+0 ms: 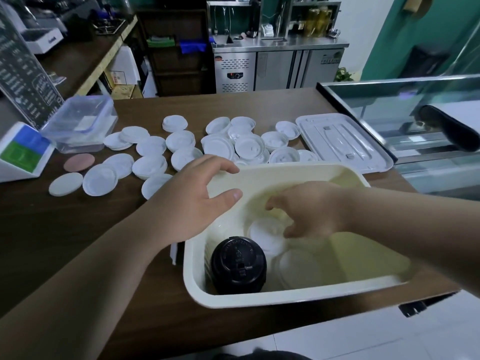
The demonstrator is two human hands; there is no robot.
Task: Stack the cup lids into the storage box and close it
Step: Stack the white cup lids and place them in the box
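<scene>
Lids are being gathered at a brown counter (78, 255). The cream storage box (298, 294) is sitting open at the near edge, and a stack of black lids (238, 266) is being kept upright in its near-left corner, with white lids (267, 236) lying beside it on the bottom. The right hand (309, 209) is being lowered inside the box, fingers curled just over those white lids; whether one is gripped cannot be told. The left hand (192, 201) is being held open and empty over the box's left rim. Loose white lids (181, 141) are being left scattered behind the box, and the box cover (342, 144) is lying flat to their right.
</scene>
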